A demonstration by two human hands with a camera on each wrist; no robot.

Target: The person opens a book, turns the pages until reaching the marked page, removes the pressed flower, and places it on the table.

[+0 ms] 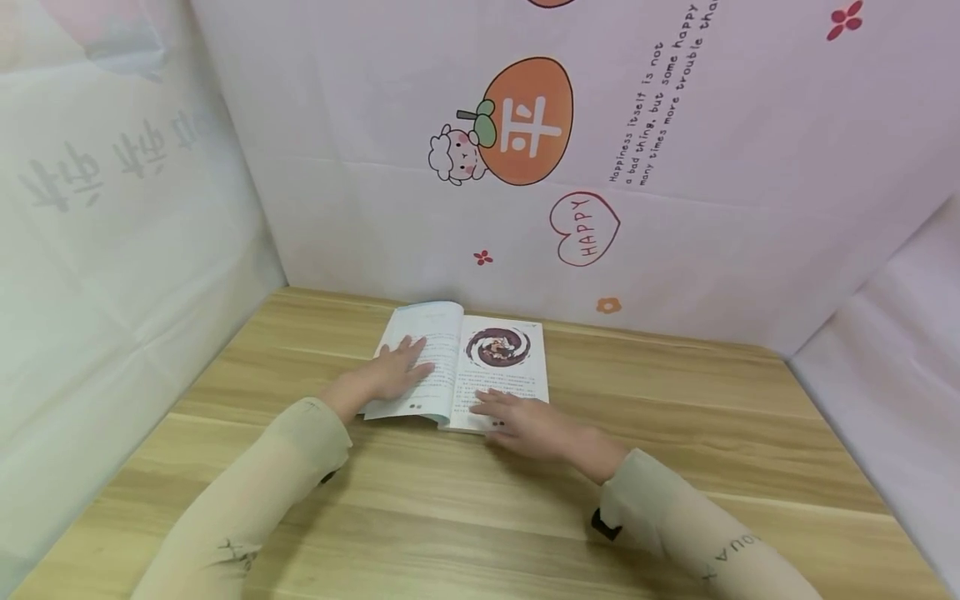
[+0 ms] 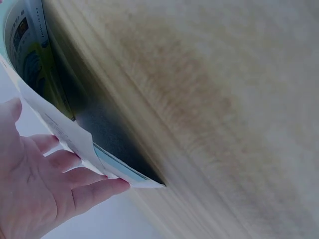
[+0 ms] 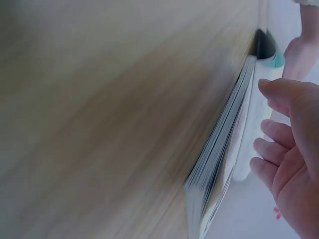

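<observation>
An open book lies on the table; its right page [image 1: 517, 379] carries a dark swirl picture above printed text. My left hand [image 1: 392, 371] rests with spread fingers on the left page [image 1: 431, 329]. In the left wrist view, this side of the book [image 2: 65, 132] bows up off the table, with the left fingers against its upper face. My right hand [image 1: 536, 423] is over the lower part of the right page, fingers loosely extended. In the right wrist view, the right hand [image 3: 294, 154] is beside the thick page block [image 3: 219, 132]; whether it touches the paper I cannot tell.
The wooden table [image 1: 675, 400] extends on both sides of the book and in front of it. Behind the book rises a white printed cloth wall [image 1: 390, 225], close to its top edge. More cloth hangs at the left [image 1: 127, 275] and right.
</observation>
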